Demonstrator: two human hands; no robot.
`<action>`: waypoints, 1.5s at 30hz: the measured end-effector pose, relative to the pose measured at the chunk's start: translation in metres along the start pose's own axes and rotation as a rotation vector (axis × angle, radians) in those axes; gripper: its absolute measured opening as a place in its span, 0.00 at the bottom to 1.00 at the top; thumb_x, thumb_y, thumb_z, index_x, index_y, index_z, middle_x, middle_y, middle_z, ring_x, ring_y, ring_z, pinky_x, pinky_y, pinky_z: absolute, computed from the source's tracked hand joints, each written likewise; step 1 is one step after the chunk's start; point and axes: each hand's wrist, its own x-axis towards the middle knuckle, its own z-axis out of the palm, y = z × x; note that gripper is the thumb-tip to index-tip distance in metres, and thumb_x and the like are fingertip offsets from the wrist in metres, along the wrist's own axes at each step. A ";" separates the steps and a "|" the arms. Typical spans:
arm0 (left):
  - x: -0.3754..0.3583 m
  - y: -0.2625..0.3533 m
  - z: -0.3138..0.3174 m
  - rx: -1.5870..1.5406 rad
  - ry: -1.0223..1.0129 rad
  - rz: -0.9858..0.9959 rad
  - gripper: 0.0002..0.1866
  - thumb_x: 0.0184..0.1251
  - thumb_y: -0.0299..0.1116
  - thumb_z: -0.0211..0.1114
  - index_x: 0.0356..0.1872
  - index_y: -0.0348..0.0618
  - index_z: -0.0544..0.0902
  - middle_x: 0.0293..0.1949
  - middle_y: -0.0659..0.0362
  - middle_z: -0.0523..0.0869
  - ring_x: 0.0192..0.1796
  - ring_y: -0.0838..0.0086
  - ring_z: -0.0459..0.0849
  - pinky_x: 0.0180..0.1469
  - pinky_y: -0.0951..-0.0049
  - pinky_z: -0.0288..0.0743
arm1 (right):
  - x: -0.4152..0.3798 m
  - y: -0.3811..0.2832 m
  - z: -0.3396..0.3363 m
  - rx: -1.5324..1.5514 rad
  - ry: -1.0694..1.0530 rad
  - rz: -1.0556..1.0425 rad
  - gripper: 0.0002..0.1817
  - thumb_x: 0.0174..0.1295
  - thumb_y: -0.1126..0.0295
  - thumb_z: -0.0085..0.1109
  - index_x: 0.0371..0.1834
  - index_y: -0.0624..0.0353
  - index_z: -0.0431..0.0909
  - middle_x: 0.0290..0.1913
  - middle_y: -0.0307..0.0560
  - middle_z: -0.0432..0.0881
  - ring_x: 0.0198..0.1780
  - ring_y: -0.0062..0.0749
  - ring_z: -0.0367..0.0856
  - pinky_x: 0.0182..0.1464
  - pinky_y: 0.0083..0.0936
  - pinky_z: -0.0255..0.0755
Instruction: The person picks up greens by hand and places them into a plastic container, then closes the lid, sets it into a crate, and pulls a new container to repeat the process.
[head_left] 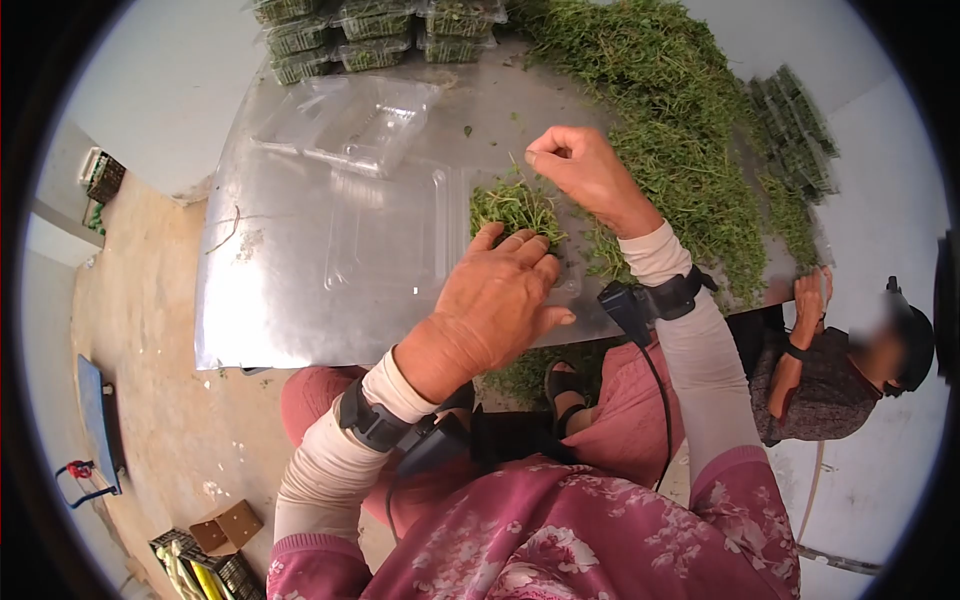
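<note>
A clear plastic clamshell box (390,225) lies opened flat on the metal table (270,290), its right half holding green herb sprigs (515,205). My left hand (495,295) rests palm down on the near part of these sprigs, fingers spread. Above and to the right, my right hand (590,175) is raised with its fingers curled and thumb against them; a thin stem shows near the fingertips, but whether it is held is unclear. Another empty open clamshell (350,120) sits farther back on the table.
Filled boxes (375,25) are stacked at the back left. A large herb heap (670,130) covers the right side, with more packed boxes (793,130) beyond it. A co-worker (840,370) is at the right edge. Crates (210,560) stand on the floor, lower left.
</note>
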 end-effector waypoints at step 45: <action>-0.006 0.001 -0.048 0.069 -0.040 -0.057 0.17 0.60 0.34 0.72 0.47 0.37 0.81 0.54 0.50 0.85 0.59 0.56 0.82 0.70 0.52 0.66 | -0.072 -0.004 -0.047 -0.201 0.060 -0.179 0.06 0.62 0.77 0.62 0.41 0.64 0.84 0.37 0.42 0.87 0.36 0.23 0.82 0.43 0.23 0.76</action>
